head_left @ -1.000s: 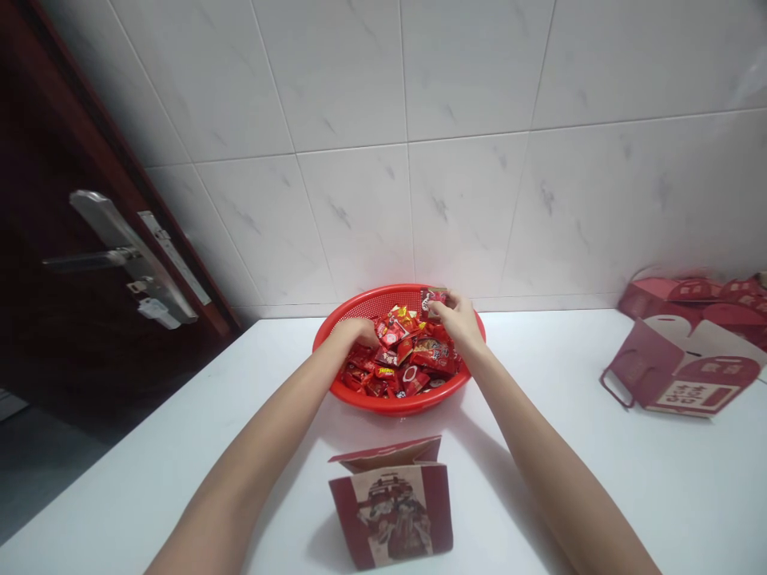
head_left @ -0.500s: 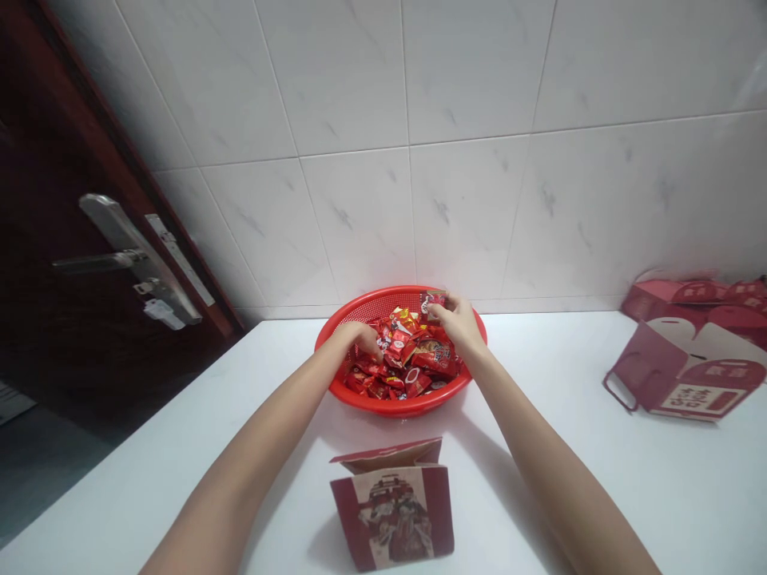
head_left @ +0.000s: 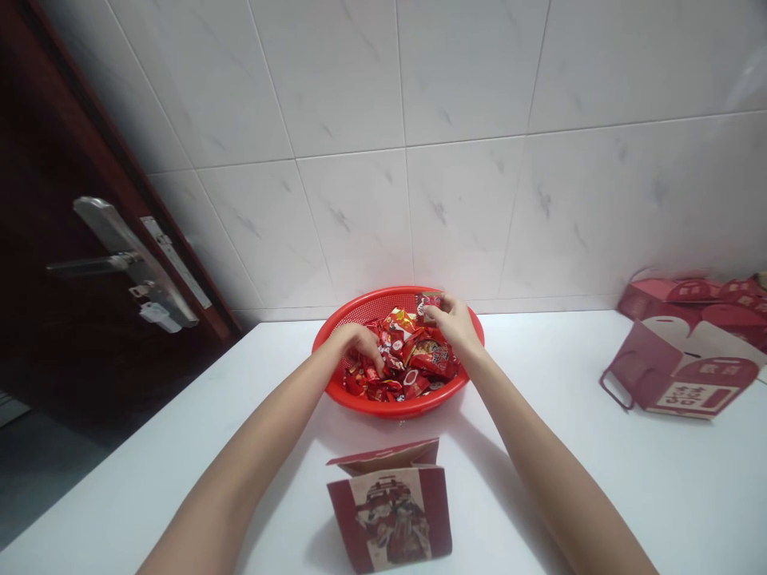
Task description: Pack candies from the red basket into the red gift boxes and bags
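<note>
A red plastic colander full of wrapped sweets stands by the wall. Inside its left part, my left hand is bent down among the sweets, fingers curled; whatever they grip is hidden. At the back right of the colander, my right hand pinches a small dark red packet between thumb and fingers, above the pile. In front, between my forearms, a dark red paper gift box with a printed picture stands upright, its top flaps open.
To the right lies an open dark red gift box with a cord handle. Behind it, more red boxes lean by the tiled wall. A door with a metal handle is at the left, beyond the white table.
My left fingers have shifted slightly down and forward among the sweets, disturbing a few wrappers. My right hand keeps its packet in almost the same spot. The view has moved slightly.
</note>
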`<state>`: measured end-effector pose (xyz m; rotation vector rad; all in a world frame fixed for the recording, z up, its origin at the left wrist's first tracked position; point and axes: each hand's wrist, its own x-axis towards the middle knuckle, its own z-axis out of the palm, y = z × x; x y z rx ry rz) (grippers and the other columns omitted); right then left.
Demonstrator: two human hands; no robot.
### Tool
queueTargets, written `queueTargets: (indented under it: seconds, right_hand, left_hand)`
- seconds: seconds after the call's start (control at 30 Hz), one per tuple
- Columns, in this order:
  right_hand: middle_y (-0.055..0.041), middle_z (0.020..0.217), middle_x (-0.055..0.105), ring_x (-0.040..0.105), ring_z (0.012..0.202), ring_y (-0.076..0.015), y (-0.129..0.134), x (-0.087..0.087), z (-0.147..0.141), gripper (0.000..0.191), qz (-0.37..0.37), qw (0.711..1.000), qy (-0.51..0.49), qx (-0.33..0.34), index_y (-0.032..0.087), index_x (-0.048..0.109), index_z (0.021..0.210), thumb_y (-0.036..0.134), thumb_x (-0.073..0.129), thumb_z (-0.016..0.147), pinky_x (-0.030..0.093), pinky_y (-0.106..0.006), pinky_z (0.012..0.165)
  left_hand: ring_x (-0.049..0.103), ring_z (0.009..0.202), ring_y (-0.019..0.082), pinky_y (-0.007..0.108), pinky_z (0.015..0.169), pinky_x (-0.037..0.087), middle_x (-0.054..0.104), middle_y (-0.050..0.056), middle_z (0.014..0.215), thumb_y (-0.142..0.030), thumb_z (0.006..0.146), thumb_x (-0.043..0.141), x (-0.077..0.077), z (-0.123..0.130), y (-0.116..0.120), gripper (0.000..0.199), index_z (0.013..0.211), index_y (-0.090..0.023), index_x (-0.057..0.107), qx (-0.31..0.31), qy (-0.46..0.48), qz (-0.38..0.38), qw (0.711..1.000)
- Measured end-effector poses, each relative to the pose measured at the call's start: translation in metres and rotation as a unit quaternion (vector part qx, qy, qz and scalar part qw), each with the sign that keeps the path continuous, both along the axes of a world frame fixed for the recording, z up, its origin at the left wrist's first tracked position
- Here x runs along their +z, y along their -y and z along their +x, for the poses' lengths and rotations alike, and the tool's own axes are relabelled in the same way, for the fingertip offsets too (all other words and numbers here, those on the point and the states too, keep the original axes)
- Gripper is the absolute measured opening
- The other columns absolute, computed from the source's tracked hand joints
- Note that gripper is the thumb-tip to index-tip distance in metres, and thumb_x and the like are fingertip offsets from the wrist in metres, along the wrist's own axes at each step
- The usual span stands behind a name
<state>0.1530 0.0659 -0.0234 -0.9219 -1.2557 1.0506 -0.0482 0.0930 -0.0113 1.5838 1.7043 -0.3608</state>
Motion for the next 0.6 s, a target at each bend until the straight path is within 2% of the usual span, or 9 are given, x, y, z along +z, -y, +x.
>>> queueTargets:
  seconds: [0.23,0.37,0.47,0.6]
  right_hand:
    - [-0.0024,0.080,0.070,0.067,0.076,-0.0194,-0.001,-0.001,0.000,0.020,0.000,1.000,-0.021,0.012,0.021,0.065,0.081,0.033,0.063,0.066,0.056,-0.035,0.075]
    - [-0.0021,0.080,0.070,0.067,0.076,-0.0191,-0.003,-0.002,0.000,0.022,-0.004,1.000,-0.023,0.017,0.020,0.065,0.083,0.032,0.064,0.065,0.057,-0.035,0.073]
    - [-0.0008,0.079,0.069,0.067,0.074,-0.0184,-0.004,-0.002,-0.001,0.023,-0.006,0.999,-0.036,0.025,0.020,0.065,0.085,0.032,0.064,0.065,0.058,-0.034,0.072]
    - [-0.0023,0.081,0.071,0.068,0.076,-0.0185,-0.005,-0.003,0.000,0.023,-0.001,1.000,-0.023,0.016,0.019,0.066,0.086,0.031,0.064,0.067,0.057,-0.034,0.073]
  left_hand:
    - [0.050,0.047,0.012,0.020,0.043,0.032,0.060,0.001,0.052,-0.025,0.047,0.075,0.008,-0.005,-0.002,0.017,0.055,-0.018,0.061,-0.014,0.058,0.032,0.998]
    - [0.037,0.045,0.007,0.020,0.042,0.024,0.052,-0.002,0.047,-0.025,0.052,0.071,0.015,-0.007,-0.003,0.012,0.053,-0.015,0.064,-0.005,0.168,0.119,0.978]
    - [0.044,0.048,0.008,0.020,0.043,0.028,0.059,0.000,0.052,-0.026,0.056,0.069,0.019,-0.005,-0.002,0.012,0.057,-0.015,0.069,0.023,0.241,0.153,0.958]
    - [0.055,0.055,0.011,0.020,0.050,0.042,0.064,0.002,0.059,-0.023,0.057,0.069,0.022,0.000,0.000,0.008,0.058,-0.016,0.070,0.061,0.296,0.165,0.939]
